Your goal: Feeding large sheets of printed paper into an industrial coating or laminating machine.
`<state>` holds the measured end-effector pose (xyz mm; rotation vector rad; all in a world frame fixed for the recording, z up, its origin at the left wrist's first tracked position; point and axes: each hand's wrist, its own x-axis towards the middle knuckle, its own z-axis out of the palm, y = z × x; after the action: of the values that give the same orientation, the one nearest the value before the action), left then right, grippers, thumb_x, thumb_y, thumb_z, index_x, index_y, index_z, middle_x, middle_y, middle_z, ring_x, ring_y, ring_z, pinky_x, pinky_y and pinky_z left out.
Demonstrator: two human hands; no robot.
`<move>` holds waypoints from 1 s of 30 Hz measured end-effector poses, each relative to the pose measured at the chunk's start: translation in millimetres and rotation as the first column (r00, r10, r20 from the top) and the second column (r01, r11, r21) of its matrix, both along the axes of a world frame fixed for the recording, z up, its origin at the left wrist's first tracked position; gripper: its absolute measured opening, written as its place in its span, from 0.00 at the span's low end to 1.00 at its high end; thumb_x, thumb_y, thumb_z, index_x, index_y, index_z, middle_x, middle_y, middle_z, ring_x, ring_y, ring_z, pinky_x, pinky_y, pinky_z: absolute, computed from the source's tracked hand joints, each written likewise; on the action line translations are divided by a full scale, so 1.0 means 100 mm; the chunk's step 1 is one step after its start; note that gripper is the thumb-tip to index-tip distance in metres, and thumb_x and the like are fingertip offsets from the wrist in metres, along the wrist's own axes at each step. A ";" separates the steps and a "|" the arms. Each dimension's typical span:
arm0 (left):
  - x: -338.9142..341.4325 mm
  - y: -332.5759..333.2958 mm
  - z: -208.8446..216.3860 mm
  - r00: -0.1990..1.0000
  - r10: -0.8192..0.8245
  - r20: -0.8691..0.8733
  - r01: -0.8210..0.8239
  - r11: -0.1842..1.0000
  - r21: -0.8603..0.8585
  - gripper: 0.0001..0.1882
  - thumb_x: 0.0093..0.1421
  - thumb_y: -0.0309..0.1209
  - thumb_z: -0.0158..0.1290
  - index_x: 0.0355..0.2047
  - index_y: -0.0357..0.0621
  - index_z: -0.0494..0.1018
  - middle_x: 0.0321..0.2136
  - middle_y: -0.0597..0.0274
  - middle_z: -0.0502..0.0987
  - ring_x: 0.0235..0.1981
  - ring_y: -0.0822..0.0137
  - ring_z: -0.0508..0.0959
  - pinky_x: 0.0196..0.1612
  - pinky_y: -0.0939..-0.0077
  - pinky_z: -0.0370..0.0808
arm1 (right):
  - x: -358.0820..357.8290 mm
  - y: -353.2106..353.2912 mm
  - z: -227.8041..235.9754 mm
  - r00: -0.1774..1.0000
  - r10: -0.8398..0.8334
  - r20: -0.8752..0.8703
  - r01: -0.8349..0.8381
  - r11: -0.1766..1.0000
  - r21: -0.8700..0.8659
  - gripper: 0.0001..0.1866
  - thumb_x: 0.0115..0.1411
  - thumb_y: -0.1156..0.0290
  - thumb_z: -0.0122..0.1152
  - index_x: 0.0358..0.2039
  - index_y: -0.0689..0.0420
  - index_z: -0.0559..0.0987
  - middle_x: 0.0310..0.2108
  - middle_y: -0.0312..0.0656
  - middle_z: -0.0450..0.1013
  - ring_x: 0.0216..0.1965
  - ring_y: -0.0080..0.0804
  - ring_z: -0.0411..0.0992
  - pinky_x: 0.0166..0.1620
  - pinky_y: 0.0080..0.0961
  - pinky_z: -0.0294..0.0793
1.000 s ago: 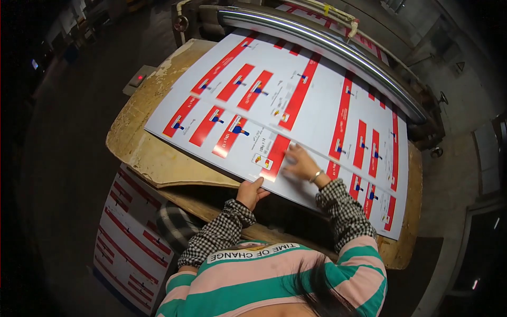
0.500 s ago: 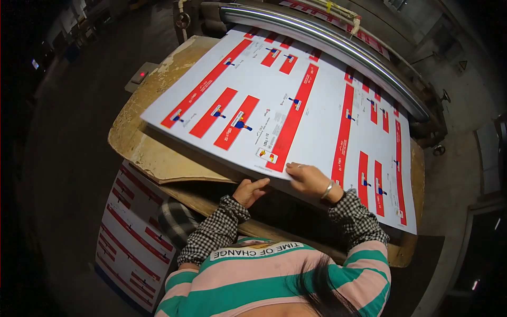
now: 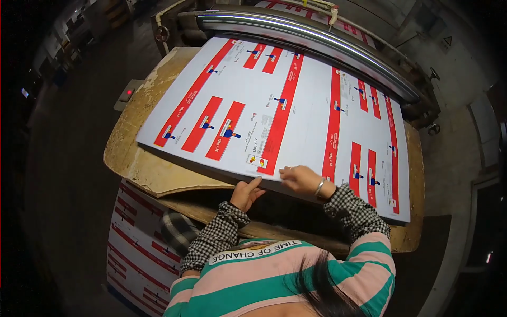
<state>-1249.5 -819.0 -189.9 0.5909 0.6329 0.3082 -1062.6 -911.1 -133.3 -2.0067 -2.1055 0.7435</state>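
Note:
A large white printed sheet (image 3: 311,116) with red bands and small blue figures lies across a worn wooden board (image 3: 129,164). Its far edge reaches the metal roller. At the near edge, my right hand (image 3: 303,180) is closed in a pinch on the sheet's margin, just right of a long red band; the fingertips are partly hidden. My left hand (image 3: 246,195) is just left of it, thumb up against the sheet's edge, fingers loosely apart below. Both forearms wear black-and-white checked sleeve covers (image 3: 221,231).
A shiny long roller (image 3: 301,39) spans the far side, with handwheels (image 3: 434,74) at its right. More printed sheets (image 3: 142,243) stand low at the left. A small box with a red light (image 3: 127,94) sits by the board's left edge.
The sheet's near edge has come down toward the board. My right hand has moved slightly left with it, and my left thumb now points upward at the edge. The whole view has shifted a little.

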 end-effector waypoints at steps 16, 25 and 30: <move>-0.02 0.01 -0.16 0.984 0.160 -0.075 -0.158 0.987 0.036 0.16 0.59 0.33 0.41 0.44 0.35 0.60 0.39 0.53 0.70 0.38 0.61 0.74 0.38 0.67 0.73 | 0.30 0.55 -0.23 0.862 -0.445 -0.243 0.488 0.859 0.156 0.11 0.46 0.66 0.53 0.26 0.60 0.75 0.29 0.51 0.71 0.32 0.45 0.70 0.36 0.31 0.69; -0.05 0.00 -0.27 1.000 -0.008 0.020 0.006 0.997 0.079 0.18 0.46 0.21 0.47 0.40 0.38 0.65 0.31 0.64 0.71 0.29 0.74 0.72 0.32 0.81 0.72 | -0.34 0.07 -0.38 0.996 -0.068 0.065 0.064 0.996 0.064 0.42 0.36 0.62 0.65 0.52 0.60 0.58 0.55 0.61 0.49 0.57 0.56 0.46 0.56 0.39 0.51; -0.07 -0.05 -0.44 0.991 0.106 -0.085 -0.109 0.993 -0.034 0.08 0.48 0.21 0.47 0.30 0.32 0.69 0.28 0.61 0.72 0.30 0.70 0.72 0.34 0.76 0.72 | -0.05 0.18 0.03 0.810 -0.320 -0.491 0.274 0.947 -0.165 0.19 0.41 0.75 0.53 0.37 0.67 0.73 0.45 0.54 0.67 0.47 0.40 0.66 0.49 0.25 0.63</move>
<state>-1256.3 -823.7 -233.9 0.5352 0.7508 0.3733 -1067.4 -893.6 -129.8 -1.8413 -1.4385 1.1663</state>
